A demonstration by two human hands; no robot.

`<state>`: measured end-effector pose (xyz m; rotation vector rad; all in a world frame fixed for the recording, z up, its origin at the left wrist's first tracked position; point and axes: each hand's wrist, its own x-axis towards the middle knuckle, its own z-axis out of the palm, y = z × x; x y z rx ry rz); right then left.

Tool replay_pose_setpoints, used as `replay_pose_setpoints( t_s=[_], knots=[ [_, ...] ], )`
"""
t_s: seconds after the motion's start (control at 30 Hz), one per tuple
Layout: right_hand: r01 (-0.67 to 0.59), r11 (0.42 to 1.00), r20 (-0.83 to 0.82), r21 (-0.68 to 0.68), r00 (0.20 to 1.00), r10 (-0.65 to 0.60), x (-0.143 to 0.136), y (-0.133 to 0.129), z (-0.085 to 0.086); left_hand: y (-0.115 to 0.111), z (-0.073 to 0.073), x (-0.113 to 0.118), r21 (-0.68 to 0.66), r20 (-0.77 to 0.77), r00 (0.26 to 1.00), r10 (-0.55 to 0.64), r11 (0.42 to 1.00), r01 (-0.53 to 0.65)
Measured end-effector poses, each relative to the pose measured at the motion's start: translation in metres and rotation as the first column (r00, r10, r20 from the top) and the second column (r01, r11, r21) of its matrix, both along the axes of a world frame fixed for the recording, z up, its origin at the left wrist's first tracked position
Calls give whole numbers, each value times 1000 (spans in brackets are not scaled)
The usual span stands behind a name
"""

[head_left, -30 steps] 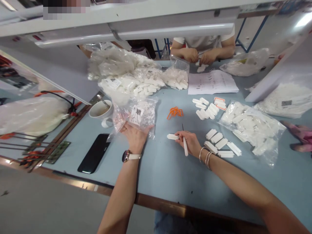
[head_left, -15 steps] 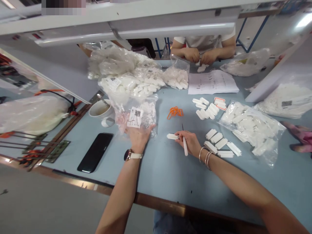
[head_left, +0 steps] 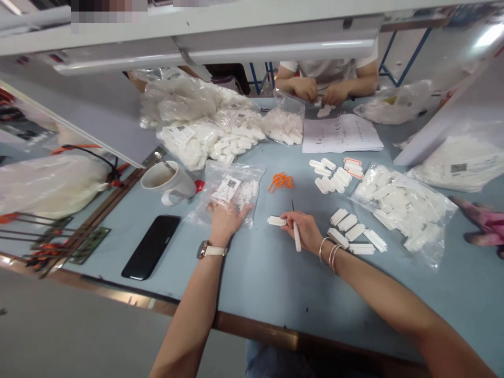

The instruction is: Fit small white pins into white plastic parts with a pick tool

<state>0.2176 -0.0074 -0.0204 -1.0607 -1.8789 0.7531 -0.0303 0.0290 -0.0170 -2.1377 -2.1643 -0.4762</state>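
Observation:
My left hand lies with fingers spread on the near edge of a clear bag of small white pieces, which bears a white label. In my right hand are a white-handled tool with a thin dark tip and a white rectangular piece, pinched at its right end. Orange frames lie in a small heap beyond that hand. White pieces rest in a group to its right, and more white pieces lie farther back, some with orange edges.
A cup with a spoon and a black phone are at the left. Bags of white parts are piled at the back, another bag at the right. Across the table, a person's hands work behind paper sheets.
The labelled bag under my left hand has come down flatter and nearer, uncovering a red item beside the cup. My right hand keeps its hold on tool and piece.

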Motion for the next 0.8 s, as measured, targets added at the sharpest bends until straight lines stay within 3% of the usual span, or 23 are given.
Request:
replay_pose_setpoints(
  t_s=[0.1, 0.17, 0.6, 0.8],
  knots=[
    [-1, 1000, 0, 9, 1000, 1, 0, 0, 0, 4, 0, -2, -21, 31, 978, -206, 978, 206],
    [-4, 1000, 8, 2, 1000, 4, 0, 0, 0, 7, -1, -4, -41, 22, 963, -268, 962, 269],
    [-6, 1000, 20, -21, 1000, 6, 1, 1, 2, 8, 7, 8, -7, -170, 980, -98, 995, 98],
    [5, 999, 41, -35, 999, -4, 0, 2, 1, 22, -1, -4, -47, -140, 980, -143, 989, 138]
  ],
)
